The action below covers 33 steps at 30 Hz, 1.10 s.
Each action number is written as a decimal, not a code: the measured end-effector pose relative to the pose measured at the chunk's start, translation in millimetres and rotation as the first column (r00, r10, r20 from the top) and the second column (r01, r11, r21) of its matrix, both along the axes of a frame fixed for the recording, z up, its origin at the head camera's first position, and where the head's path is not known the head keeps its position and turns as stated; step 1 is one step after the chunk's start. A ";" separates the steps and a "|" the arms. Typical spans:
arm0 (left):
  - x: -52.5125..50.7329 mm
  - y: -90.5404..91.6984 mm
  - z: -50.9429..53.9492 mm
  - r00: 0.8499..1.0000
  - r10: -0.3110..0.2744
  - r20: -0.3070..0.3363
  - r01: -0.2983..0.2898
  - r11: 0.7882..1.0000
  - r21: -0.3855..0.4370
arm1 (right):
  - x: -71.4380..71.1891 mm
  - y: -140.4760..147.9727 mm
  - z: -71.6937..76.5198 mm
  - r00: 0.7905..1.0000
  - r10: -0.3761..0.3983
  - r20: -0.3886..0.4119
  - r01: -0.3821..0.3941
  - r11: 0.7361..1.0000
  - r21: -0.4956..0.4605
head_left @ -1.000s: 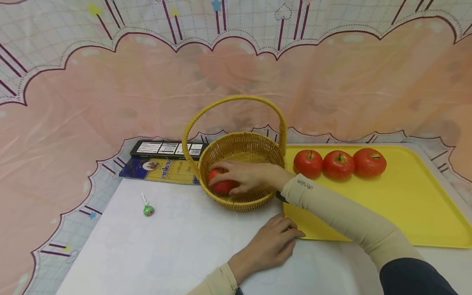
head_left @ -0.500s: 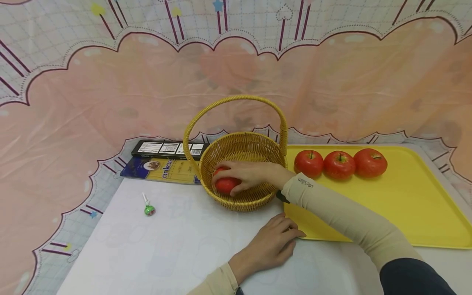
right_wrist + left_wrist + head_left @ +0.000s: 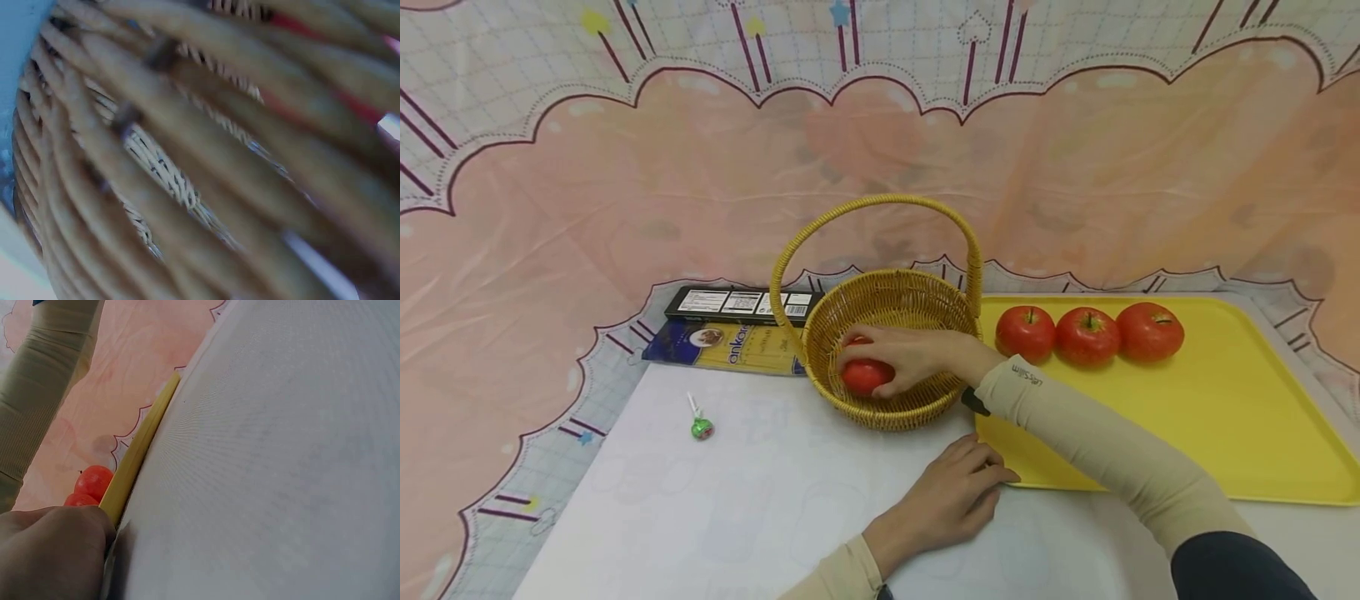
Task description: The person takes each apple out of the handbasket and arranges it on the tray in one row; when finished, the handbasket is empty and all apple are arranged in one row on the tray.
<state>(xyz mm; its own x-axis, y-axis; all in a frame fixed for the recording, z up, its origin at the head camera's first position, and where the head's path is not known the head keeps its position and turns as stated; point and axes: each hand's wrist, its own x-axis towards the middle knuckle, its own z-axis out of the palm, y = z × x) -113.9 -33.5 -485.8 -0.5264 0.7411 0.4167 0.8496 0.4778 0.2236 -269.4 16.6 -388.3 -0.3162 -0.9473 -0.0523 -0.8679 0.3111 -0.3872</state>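
Note:
Inside the yellow wicker basket, my right hand grips a red apple near the left wall, fingers curled over its top. Blurred basket weave fills the right wrist view, with a little red showing through the gaps and that hand hidden. My left hand rests on the white table, its loosely bent fingers touching the near left corner of a yellow tray. The left wrist view has the back of this hand against the tray edge. Three red apples sit in a row on the tray.
Left of the basket lie a pasta packet and a black box with white labels. A green-wrapped lollipop lies nearer on the table. The basket's tall handle arches above my right hand. A patterned cloth hangs behind.
My right hand has shifted the apple slightly to the right and back inside the basket. The left hand, tray and other apples stay where they were.

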 end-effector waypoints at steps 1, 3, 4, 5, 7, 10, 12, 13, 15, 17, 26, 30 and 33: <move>-0.1 0.0 0.1 1.000 0.000 -0.003 0.000 1.000 0.002 | 0.3 0.4 0.3 1.000 0.001 -0.001 -0.001 1.000 -0.004; -0.3 0.0 0.0 1.000 -0.001 -0.010 0.001 1.000 0.006 | 0.9 1.0 1.3 1.000 0.000 -0.007 0.000 1.000 -0.010; -0.3 0.0 0.0 1.000 -0.001 -0.013 0.001 1.000 0.007 | 1.3 1.3 2.0 1.000 -0.003 -0.010 0.003 1.000 -0.011; -0.3 -0.1 0.0 1.000 -0.001 -0.014 0.001 1.000 0.008 | 1.8 1.6 2.6 1.000 -0.007 -0.014 0.007 1.000 -0.011; -0.1 0.0 -0.1 1.000 -0.001 -0.016 0.001 1.000 0.008 | 3.2 2.2 4.0 1.000 -0.018 -0.013 0.018 1.000 -0.012; 0.5 0.4 -0.3 1.000 0.002 -0.013 -0.002 1.000 0.004 | 5.7 3.6 5.8 1.000 -0.029 -0.007 0.029 0.999 -0.015; 0.9 0.5 -0.7 1.000 0.005 -0.009 -0.005 1.000 0.003 | 7.3 4.8 6.6 0.999 -0.031 -0.007 0.031 0.999 -0.019; 1.0 0.5 -0.9 1.000 0.006 -0.006 -0.006 1.000 0.002 | 8.0 5.6 7.0 0.999 -0.031 -0.012 0.031 0.999 -0.023; 0.9 0.4 -1.6 1.000 0.008 -0.002 -0.008 1.000 0.002 | 9.4 7.5 7.5 0.999 -0.032 -0.024 0.031 0.999 -0.034; 0.6 0.2 -2.4 1.000 0.008 0.001 -0.008 1.000 0.004 | 10.8 9.7 8.5 0.999 -0.038 -0.036 0.036 0.998 -0.050; -0.1 -1.0 -4.5 1.000 0.015 0.023 -0.015 1.000 0.006 | 19.4 22.3 12.9 0.996 -0.068 -0.057 0.060 0.990 -0.124; 0.1 -0.6 -4.0 0.999 0.014 0.041 -0.015 1.000 0.015 | 22.4 29.1 12.4 0.996 -0.084 -0.043 0.076 0.984 -0.158; 0.0 0.2 -3.3 0.999 0.011 0.031 -0.012 1.000 0.021 | 23.5 34.6 13.0 0.994 -0.105 -0.019 0.099 0.976 -0.195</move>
<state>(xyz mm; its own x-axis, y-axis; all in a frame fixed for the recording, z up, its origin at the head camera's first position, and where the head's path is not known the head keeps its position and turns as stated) -113.9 -33.4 -489.1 -0.5481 0.7258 0.4157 0.8363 0.4825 0.2603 -245.9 51.2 -375.4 -0.4106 -0.9012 0.1390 -0.8471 0.3206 -0.4237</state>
